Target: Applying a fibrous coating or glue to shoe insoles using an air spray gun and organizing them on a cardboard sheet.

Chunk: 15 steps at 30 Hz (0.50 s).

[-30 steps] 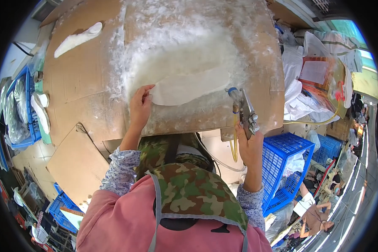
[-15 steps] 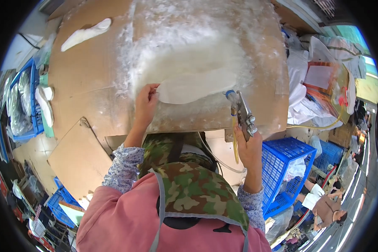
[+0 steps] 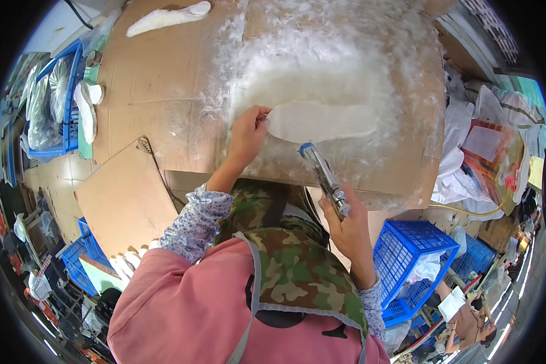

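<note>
A pale, insole-shaped sheet (image 3: 324, 121) lies flat on the cardboard work surface (image 3: 158, 115). At its left end my left hand (image 3: 249, 134) pinches the edge between thumb and fingers. My right hand (image 3: 349, 229) grips a metal spray gun (image 3: 323, 177) with a blue-ringed nozzle. That nozzle sits close to the sheet's near edge, left of its middle, apart from my left hand. Whether any spray comes out cannot be seen. White fibres (image 3: 309, 60) coat the cardboard around and beyond the sheet.
A fluffy white insole (image 3: 167, 19) lies at the far left, and more insoles (image 3: 86, 112) lie left of the cardboard. Blue crates stand left (image 3: 73, 124) and right (image 3: 400, 242). White bags (image 3: 458, 145) and a yellow hose (image 3: 467, 209) are at the right. Another person (image 3: 467, 324) is farther off.
The spray gun has swung left along the sheet's near edge, from its right end to left of its middle. My left hand keeps its pinch. The whole view has shifted.
</note>
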Each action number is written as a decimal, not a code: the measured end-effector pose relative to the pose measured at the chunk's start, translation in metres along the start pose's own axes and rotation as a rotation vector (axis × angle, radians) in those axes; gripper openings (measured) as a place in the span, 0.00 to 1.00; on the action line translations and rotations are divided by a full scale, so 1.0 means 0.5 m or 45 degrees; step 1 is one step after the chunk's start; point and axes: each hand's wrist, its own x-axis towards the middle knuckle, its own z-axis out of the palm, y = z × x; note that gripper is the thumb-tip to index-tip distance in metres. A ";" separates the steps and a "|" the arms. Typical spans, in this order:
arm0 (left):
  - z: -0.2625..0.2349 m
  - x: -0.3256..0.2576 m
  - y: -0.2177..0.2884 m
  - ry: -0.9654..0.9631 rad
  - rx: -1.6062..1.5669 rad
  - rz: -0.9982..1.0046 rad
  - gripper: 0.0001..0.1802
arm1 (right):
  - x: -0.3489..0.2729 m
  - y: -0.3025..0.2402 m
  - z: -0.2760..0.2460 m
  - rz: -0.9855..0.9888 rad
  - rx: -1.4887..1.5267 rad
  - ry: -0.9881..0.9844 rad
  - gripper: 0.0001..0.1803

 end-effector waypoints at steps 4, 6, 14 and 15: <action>0.000 0.000 0.002 -0.057 0.026 -0.037 0.12 | -0.002 0.008 -0.013 0.089 -0.102 0.054 0.16; 0.003 -0.002 0.000 -0.035 0.031 -0.046 0.12 | -0.004 0.025 -0.032 0.174 -0.106 0.075 0.15; 0.007 -0.013 0.077 -0.099 -0.224 -0.070 0.12 | -0.008 0.105 -0.123 0.040 -0.153 0.442 0.13; 0.003 -0.018 0.099 -0.191 -0.429 -0.156 0.12 | -0.014 0.141 -0.140 0.114 -0.134 0.504 0.13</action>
